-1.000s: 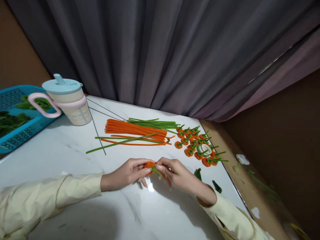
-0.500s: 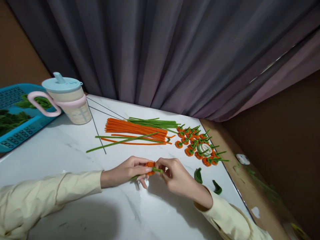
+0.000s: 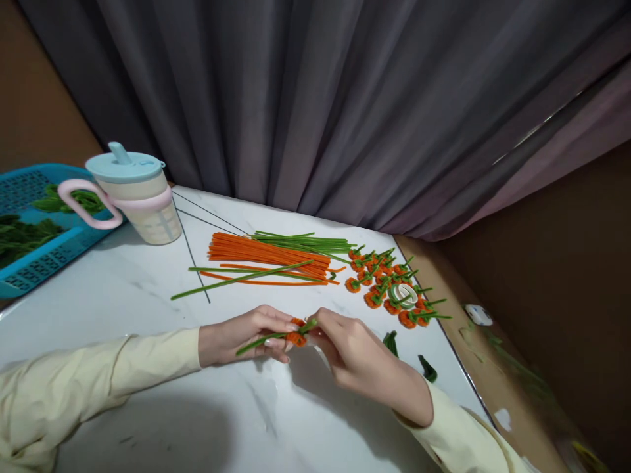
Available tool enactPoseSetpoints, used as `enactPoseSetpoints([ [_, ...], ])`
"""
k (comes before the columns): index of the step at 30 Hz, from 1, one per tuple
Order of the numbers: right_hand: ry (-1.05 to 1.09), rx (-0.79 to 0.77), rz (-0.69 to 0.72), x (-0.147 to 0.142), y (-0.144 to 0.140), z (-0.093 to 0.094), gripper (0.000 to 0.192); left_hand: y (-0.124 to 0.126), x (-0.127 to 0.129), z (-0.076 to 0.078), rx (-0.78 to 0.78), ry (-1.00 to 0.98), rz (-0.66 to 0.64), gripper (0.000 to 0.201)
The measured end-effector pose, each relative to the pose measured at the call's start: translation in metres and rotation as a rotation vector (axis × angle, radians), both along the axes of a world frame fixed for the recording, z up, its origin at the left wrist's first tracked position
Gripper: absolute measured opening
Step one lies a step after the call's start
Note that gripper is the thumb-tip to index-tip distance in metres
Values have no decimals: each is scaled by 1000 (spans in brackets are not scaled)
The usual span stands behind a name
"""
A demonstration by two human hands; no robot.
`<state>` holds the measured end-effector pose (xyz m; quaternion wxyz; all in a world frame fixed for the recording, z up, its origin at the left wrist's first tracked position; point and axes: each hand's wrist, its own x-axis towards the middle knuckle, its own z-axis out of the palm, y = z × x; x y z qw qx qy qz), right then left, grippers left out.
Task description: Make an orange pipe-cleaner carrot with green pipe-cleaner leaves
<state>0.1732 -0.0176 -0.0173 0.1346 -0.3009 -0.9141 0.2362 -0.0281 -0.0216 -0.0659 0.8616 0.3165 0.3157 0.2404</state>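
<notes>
Between my two hands is a small orange pipe-cleaner pumpkin (image 3: 296, 339) with a green pipe cleaner (image 3: 256, 345) running out of it to the lower left. My left hand (image 3: 251, 334) pinches the orange piece from the left side. My right hand (image 3: 345, 338) has its thumb and forefinger closed at the short green end on the piece's right. Behind the hands lie a bundle of orange pipe cleaners (image 3: 266, 252) and a bundle of green pipe cleaners (image 3: 308, 244). Several finished-looking orange pieces with green stems (image 3: 373, 299) are grouped to the right.
A tumbler with a blue lid and pink handle (image 3: 148, 203) stands at the left, beside a blue basket (image 3: 29, 269) holding green leafy bits. A roll of tape (image 3: 404, 295) rests on the orange pieces. Two dark green curled pieces (image 3: 427, 369) lie near my right forearm. Grey curtains (image 3: 305, 105) hang behind.
The orange piece has been turned, so its long green pipe cleaner now points to the lower left in front of my left fingers. My right hand has shifted slightly.
</notes>
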Motion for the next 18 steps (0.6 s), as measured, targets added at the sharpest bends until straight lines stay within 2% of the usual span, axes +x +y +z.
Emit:
enactPoseSetpoints([
  [8, 49, 9, 133, 0, 14, 1, 20, -3, 3, 4, 9, 18, -61, 17],
  [13, 139, 24, 103, -7, 18, -12, 17, -3, 3, -1, -5, 19, -13, 19],
  [18, 276, -7, -20, -10, 16, -22, 15, -2, 2, -4, 8, 28, -2, 19],
])
